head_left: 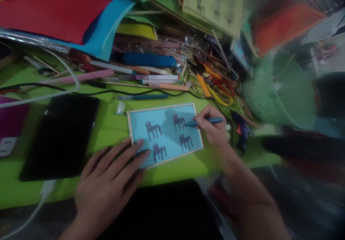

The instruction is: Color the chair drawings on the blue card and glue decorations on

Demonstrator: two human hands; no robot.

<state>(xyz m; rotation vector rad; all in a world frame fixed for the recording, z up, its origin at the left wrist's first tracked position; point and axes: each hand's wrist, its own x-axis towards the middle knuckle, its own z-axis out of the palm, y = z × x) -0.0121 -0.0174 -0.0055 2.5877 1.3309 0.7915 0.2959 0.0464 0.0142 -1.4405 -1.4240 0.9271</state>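
A light-blue card (pixel 167 139) with a pale, stick-like border lies on the green table, bearing several dark drawings of chairs. My right hand (pixel 214 126) is closed round a blue pen (pixel 206 121), its tip at the upper right chair drawing (pixel 178 122). Flat and with fingers spread, my left hand (pixel 113 177) rests at the card's lower left corner, its fingertips on the card. A blue pen-like stick (pixel 147 97) and a small clear cap (pixel 120 107) lie just beyond the card's far edge.
A black tablet (pixel 63 135) with a white cable lies at the left. Behind the card are several markers (pixel 159 77), orange-handled pliers (pixel 203 83) and yellow-handled scissors (pixel 226 98). A green basket (pixel 280 89) and a glue gun (pixel 240 130) are at the right. Coloured sheets (pixel 54 13) pile at the back.
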